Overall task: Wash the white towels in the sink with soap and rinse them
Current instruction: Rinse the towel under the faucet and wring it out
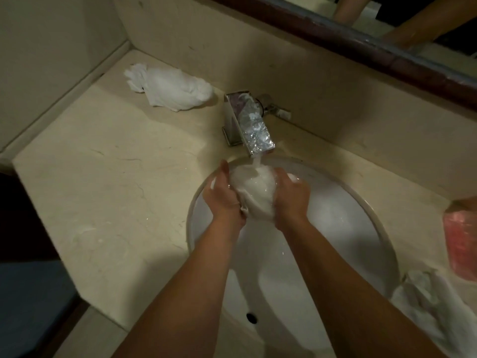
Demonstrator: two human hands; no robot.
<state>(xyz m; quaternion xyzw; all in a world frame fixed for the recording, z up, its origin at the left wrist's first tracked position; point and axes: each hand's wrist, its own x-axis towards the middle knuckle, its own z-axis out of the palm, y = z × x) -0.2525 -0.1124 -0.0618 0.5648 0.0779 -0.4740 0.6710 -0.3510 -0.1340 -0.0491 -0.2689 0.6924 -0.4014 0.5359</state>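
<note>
I have a wet white towel (pixel 254 192) bunched up between both my hands over the far part of the white sink (pixel 322 228), right under the faucet (pixel 247 122). My left hand (pixel 223 196) wraps the towel's left side, fingers curled around the cloth and thumb pointing toward the far rim. My right hand (pixel 291 195) grips the towel's right side, fingers closed into the fabric, with a bit of white suds on my knuckles. Water (pixel 255 161) runs off the flat open spout of the faucet and lands on the top of the bundle, which looks glossy and soaked. The basin is round with a pale rim, and its overflow hole (pixel 251 317) shows on the near wall between my forearms. A second white towel (pixel 169 89) lies crumpled on the beige marble counter (pixel 108 182), far left, well apart from the sink and just left of the faucet. On the right side of the counter, near me, another white cloth (pixel 426 301) lies rumpled just beside the sink's rim. Beyond it, at the right edge, sits a pink object (pixel 460 236) that is too blurred for me to tell what it is. A dark-framed mirror (pixel 387 47) runs along the far wall and reflects my arms.
</note>
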